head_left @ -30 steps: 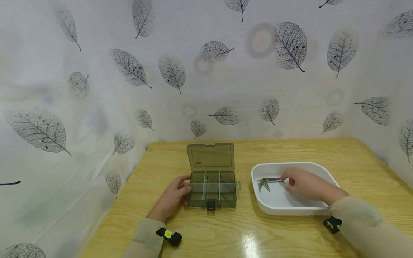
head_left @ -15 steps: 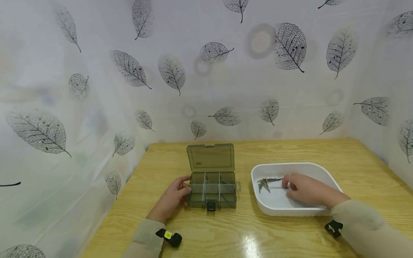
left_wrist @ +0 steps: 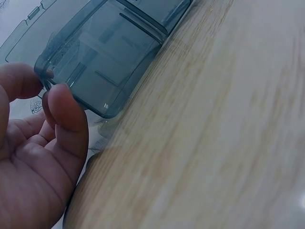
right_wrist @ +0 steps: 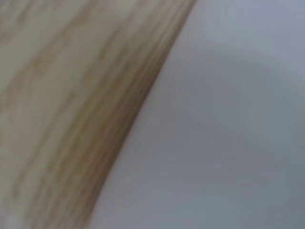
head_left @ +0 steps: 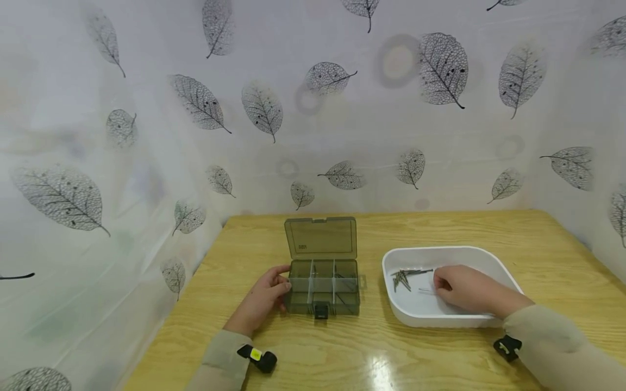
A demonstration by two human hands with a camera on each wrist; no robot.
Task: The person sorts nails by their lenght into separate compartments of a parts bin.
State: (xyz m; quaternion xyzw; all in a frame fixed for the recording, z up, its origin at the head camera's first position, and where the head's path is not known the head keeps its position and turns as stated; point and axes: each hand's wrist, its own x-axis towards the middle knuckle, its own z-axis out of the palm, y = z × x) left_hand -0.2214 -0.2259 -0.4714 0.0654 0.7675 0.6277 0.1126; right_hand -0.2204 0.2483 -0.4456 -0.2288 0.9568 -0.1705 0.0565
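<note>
At the left side of a translucent grey-green compartment box [head_left: 323, 296], my left hand [head_left: 264, 296] grips the edge of the wall. The left wrist view shows the thumb [left_wrist: 66, 107] and a forefinger pinching the corner of that box. Its lid [head_left: 321, 239] stands raised, and a few thin dark pieces lie in its compartments. My right hand [head_left: 462, 285] is inside a white tray [head_left: 440, 321], fingers curled down. A thin silver nail [head_left: 426, 291] juts out leftward from its fingertips; the pinch itself is hidden. The right wrist view shows only tray wall and table.
Several short brass-coloured screws [head_left: 402, 281] and some longer dark nails [head_left: 415, 271] lie at the tray's left end. Both containers stand on a wooden table [head_left: 342, 353]. A leaf-printed curtain [head_left: 362, 125] encloses the back and sides.
My right hand has shifted slightly right and nearer within the tray, its fingers curling in. The silver nail has come away from the pile with it. My left hand stays at the box.
</note>
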